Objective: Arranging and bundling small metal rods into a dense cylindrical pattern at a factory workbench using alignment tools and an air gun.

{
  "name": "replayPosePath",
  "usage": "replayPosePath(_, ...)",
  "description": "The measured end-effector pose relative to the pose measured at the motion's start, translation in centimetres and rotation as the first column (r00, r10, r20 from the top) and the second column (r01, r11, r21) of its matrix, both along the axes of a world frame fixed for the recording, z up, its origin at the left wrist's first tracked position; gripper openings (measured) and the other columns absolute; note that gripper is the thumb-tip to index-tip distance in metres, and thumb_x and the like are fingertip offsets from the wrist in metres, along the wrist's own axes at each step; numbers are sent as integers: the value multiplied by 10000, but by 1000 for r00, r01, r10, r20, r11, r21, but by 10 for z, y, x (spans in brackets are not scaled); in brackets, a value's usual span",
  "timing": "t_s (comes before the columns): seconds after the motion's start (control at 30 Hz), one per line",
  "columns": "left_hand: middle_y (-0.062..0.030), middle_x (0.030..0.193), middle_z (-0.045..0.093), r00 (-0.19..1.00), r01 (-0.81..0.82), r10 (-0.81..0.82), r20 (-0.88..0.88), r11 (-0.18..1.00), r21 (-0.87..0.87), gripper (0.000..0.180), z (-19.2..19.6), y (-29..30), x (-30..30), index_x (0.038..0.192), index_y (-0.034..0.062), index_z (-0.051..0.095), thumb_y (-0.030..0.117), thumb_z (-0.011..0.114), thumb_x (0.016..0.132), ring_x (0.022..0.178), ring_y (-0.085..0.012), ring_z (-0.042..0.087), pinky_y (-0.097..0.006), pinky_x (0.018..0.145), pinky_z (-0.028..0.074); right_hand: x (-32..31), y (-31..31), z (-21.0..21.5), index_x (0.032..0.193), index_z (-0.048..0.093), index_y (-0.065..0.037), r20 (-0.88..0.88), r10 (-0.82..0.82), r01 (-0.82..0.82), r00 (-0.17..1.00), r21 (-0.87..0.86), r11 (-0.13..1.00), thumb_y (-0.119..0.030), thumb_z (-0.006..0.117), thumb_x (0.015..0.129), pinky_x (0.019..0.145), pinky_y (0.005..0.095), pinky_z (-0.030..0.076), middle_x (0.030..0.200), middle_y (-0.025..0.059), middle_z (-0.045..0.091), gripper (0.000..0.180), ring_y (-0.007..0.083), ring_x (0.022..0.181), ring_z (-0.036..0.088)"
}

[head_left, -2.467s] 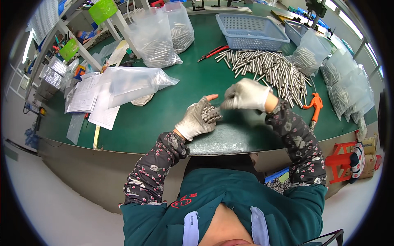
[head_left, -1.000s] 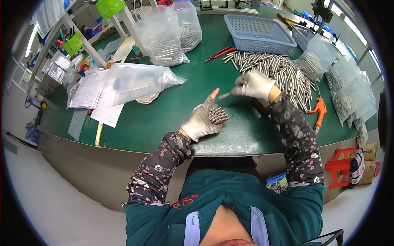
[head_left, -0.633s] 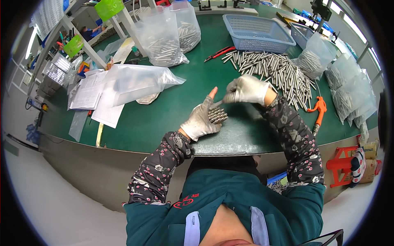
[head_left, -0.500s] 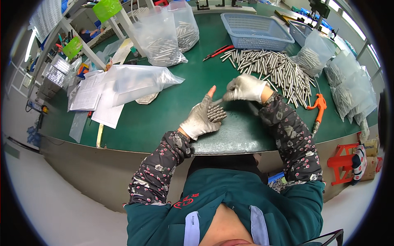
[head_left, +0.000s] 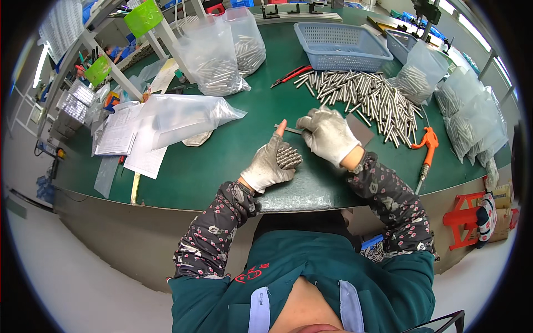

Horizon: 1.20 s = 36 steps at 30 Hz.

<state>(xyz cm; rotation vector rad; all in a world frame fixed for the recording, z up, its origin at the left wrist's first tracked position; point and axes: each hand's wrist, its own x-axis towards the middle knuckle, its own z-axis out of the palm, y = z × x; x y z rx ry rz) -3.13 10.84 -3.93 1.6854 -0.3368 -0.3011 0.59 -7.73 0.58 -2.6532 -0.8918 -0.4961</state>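
My left hand point(head_left: 262, 169), in a worn white work glove with a bare thumb, is closed round a bundle of short metal rods point(head_left: 288, 158), their ends facing up. Just beyond it, my right hand point(head_left: 332, 137), also gloved, pinches a single metal rod point(head_left: 288, 129) that points left, close to the left thumb tip. To the right of that hand spreads a large heap of loose metal rods point(head_left: 369, 100). A flat brownish-grey piece point(head_left: 361, 131) lies on the green table point(head_left: 255, 130), partly hidden by my right wrist.
Behind the heap stands a blue plastic basket point(head_left: 344, 62), with red-handled pliers point(head_left: 291, 75) beside it. An orange air gun point(head_left: 427, 145) lies at the right. Bags of rods stand at the back left point(head_left: 214, 72) and right point(head_left: 463, 119). Papers point(head_left: 118, 130) and a plastic bag point(head_left: 186, 116) lie left.
My right hand has turned and come slightly nearer to me, showing the rod in its pinch more clearly. The flat piece by the wrist shows more now. My left hand keeps its bundle.
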Motion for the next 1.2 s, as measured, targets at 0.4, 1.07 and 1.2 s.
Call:
replayPosePath(0.4,-94,1126,470,804,-166,-100,586,909,382,1264,-5,0,-2,1456,88,-43,76,825,537,996,-181,505,-300,943,385,-31,11,-26,1178,546,-48,-542,285,-10,791,454,891,-327,715,732,790,328,494,1020,150,634,553,261,914,633)
replayPosePath(1.07,-60,1121,528,958,90,-107,267,993,74,1212,-23,13,7,1461,126,-51,-41,762,577,1002,-146,517,-263,877,414,-38,19,-9,1037,614,-50,-554,199,39,809,388,921,-386,687,720,732,372,498,901,161,649,467,311,823,638)
replayPosePath(1.2,-64,1183,503,968,87,-112,223,989,117,1174,-18,13,5,1459,125,-65,-92,682,580,1051,-157,498,-259,891,407,-24,17,-10,911,666,-86,-414,112,23,903,309,951,-318,638,762,702,380,490,837,115,641,277,297,792,621)
